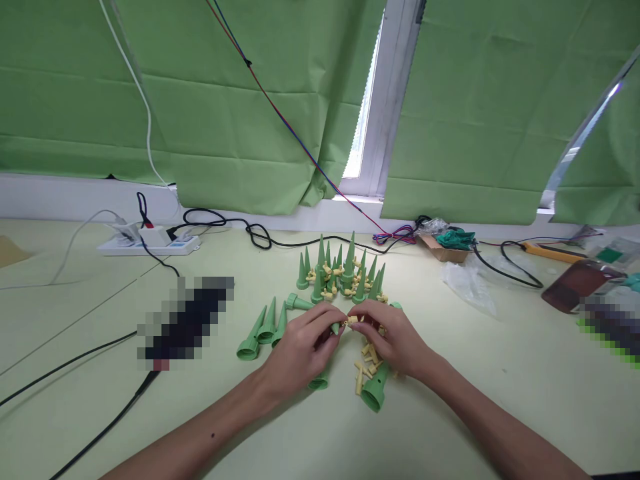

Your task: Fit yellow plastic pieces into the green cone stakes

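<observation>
My left hand [306, 339] is closed around a small green piece [335, 328], probably a cone spike, mostly hidden by the fingers. Pinched in the fingertips of my right hand [395, 337] is a small yellow plastic fitting [353, 320], which meets the green piece or lies very close to it. Several green cone spikes [269, 322] lie left of my left hand. Below the right hand are loose yellow fittings [359, 381] and another green cone spike [375, 390]. Beyond both hands stands a cluster of upright green cones [349, 263] with yellow fittings attached.
A white power strip [150, 247] and black cable [260, 237] run along the back of the table. A blurred dark object [190, 320] lies at left. To the right are a cardboard box [445, 248], clear plastic bag [469, 287] and brown bottle [580, 285].
</observation>
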`<state>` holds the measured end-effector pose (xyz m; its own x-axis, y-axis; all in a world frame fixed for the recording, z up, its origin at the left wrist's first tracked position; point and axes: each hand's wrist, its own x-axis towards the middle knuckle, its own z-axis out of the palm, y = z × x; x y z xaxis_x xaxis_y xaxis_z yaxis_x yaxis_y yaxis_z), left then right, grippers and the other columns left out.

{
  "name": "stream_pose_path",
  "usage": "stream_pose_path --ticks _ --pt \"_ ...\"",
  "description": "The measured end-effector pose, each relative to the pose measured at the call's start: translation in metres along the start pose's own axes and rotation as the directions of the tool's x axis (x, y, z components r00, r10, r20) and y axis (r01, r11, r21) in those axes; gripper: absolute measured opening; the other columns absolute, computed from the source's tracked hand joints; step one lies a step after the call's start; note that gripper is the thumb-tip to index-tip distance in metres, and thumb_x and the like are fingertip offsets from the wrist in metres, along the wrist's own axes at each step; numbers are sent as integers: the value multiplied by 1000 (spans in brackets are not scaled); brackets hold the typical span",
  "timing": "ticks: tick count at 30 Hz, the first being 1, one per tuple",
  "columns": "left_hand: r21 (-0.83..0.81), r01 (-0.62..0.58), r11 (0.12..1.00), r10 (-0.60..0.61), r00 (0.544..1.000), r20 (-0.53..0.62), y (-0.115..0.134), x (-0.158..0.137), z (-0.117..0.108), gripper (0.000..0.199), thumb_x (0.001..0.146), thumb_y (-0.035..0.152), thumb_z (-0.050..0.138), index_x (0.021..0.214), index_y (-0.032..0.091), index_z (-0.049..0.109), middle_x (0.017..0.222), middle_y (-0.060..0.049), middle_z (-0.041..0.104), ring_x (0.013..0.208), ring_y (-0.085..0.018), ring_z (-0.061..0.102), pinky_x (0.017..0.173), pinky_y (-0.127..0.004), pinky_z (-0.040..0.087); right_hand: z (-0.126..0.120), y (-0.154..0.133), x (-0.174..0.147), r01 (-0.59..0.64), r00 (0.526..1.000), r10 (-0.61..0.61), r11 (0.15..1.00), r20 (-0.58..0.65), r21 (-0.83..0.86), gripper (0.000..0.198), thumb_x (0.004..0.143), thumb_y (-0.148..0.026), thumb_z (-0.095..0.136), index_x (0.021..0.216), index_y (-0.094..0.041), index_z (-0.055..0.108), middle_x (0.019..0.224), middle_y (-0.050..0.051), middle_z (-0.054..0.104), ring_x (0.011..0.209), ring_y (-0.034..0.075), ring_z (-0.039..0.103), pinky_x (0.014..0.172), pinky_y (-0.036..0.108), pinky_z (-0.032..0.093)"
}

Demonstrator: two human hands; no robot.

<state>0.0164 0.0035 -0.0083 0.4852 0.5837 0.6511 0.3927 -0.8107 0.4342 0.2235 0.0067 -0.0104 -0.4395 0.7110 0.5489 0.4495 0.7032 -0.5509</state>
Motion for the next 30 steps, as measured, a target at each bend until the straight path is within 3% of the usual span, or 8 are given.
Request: stream_pose_path --ticks 9,25,30 --pt "-13 -5 1000 6 1000 30 -4 -3 1 34 88 1 51 112 23 62 104 -5 66 92 -17 64 78 -28 53 1 3 -1 -13 999 14 1000 38 -20 16 101 -25 47 94 -21 61 82 3 66 72 16 60 66 26 46" --pt "-7 -18 1000 18 999 35 -1 -1 1 23 93 8 50 107 21 62 98 -5 67 87 -15 64 75 -26 53 2 6 -1 -23 995 35 991 91 -132 39 104 -34 36 73 -20 52 63 -1 53 57 13 49 57 25 36" --pt "-14 5 1000 -4 999 41 -1 0 0 24 92 5 51 107 21 61 100 -5 65 88 -15 63 75 -26 51 0 2 -2 -80 995 85 994 60 -80 25 103 -33 42 93 -21 61 75 0 63 64 14 56 61 25 41"
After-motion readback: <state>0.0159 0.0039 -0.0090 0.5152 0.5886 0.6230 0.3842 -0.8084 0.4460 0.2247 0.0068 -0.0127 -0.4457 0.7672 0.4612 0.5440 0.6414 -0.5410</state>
